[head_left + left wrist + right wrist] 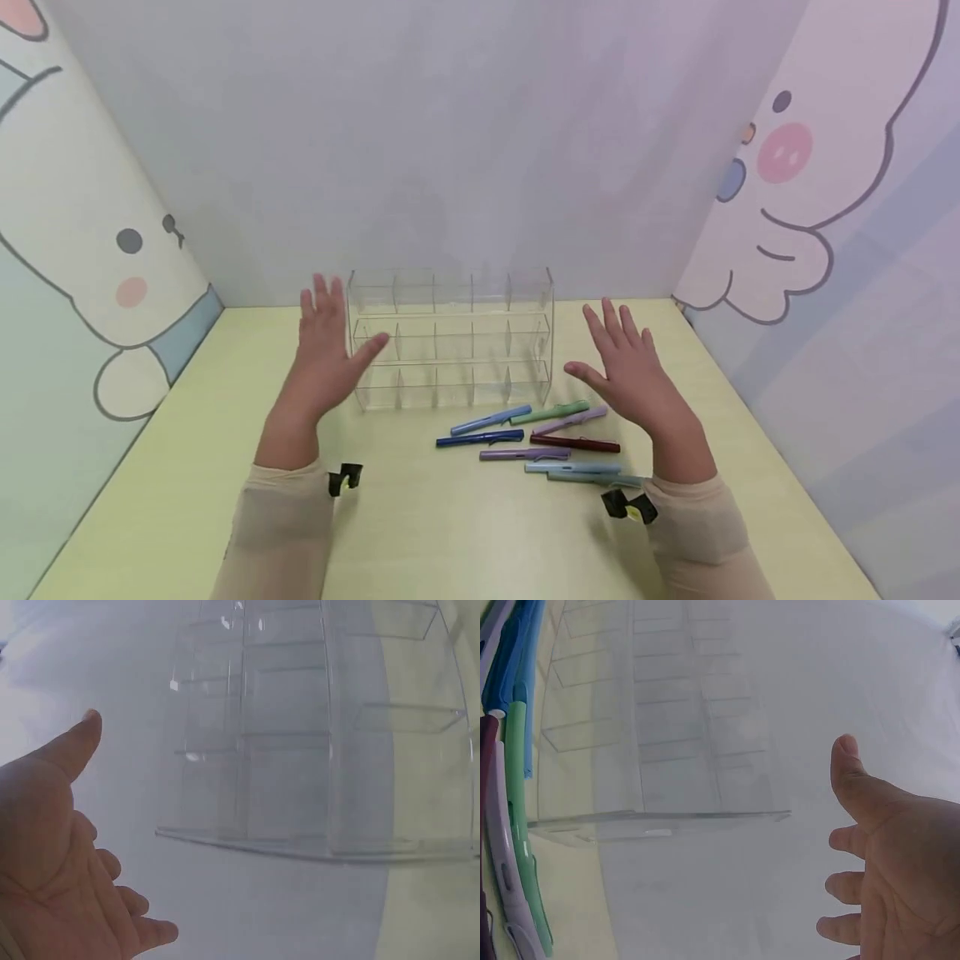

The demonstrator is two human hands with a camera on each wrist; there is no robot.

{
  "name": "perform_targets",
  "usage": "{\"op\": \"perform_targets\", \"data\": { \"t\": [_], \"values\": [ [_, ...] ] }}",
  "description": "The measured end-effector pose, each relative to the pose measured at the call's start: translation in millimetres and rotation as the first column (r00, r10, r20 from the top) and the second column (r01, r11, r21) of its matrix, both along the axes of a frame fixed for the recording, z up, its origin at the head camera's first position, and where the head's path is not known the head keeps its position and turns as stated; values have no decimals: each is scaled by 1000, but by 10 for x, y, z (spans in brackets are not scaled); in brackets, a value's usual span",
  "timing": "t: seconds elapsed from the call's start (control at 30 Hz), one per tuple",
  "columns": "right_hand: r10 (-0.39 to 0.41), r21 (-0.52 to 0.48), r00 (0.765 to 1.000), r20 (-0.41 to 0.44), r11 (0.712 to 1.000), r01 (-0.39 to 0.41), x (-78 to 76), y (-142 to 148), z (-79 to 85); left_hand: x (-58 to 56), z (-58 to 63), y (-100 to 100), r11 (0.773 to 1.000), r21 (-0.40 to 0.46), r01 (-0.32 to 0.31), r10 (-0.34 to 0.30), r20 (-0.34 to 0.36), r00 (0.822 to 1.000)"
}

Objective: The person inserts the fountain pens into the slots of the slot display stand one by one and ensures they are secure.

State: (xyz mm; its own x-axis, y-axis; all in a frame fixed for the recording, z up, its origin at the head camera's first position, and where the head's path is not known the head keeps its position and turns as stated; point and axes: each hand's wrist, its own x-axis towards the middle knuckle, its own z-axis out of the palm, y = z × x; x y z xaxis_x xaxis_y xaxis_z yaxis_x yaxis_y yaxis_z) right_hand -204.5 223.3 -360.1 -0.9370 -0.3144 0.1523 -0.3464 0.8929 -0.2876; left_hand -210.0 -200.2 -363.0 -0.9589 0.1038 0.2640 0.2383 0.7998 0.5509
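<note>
A transparent rack [453, 363] with three tiers of small compartments stands at the back of the table. My left hand [321, 367] is raised at the rack's left side, fingers extended and thumb out, holding nothing. Off the rack's right side hovers my right hand [632, 377], its fingers spread and no object in it. Several clipped pens lie in front of the rack, nearer the right hand: a dark blue pen [480, 439], a green pen [550, 412], a dark red pen [575, 443] and a purple pen [525, 454] among them. In the right wrist view a lilac pen [508, 855] lies beside the green one.
The pale yellow table [405, 533] meets a grey-white backdrop [450, 150] behind the rack. Side panels with cartoon animals [795, 217] rise along the left and right table edges. Black clip-like pieces [345, 480] sit at both sleeve cuffs.
</note>
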Motion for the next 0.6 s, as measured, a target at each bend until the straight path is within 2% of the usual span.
{"op": "perform_targets", "data": {
  "t": [0.07,0.13,0.2,0.27,0.37,0.43,0.53,0.6],
  "values": [
    [1,-43,1000,6,999,0,-20,73,34,-36,-36,-160,988,154,7,-19,75,997],
    [-3,-92,1000,17,996,5,-32,154,73,-75,-95,-299,959,282,4,-59,185,981],
    [-18,-125,999,33,992,22,-42,234,105,-116,-165,-405,929,369,0,-117,295,948],
    [-37,-136,997,66,990,46,-40,305,126,-152,-241,-472,909,417,3,-177,380,908],
    [-61,-129,990,130,989,78,-55,402,123,-205,-330,-507,874,485,37,-273,425,863],
    [-64,-110,982,177,990,84,-83,454,83,-226,-367,-504,856,513,55,-313,431,846],
    [-41,-87,968,248,994,64,-155,506,-39,-238,-398,-492,845,530,66,-337,433,836],
    [-22,-76,954,298,996,46,-206,524,-139,-236,-405,-476,848,526,63,-334,439,834]
  ]
}}
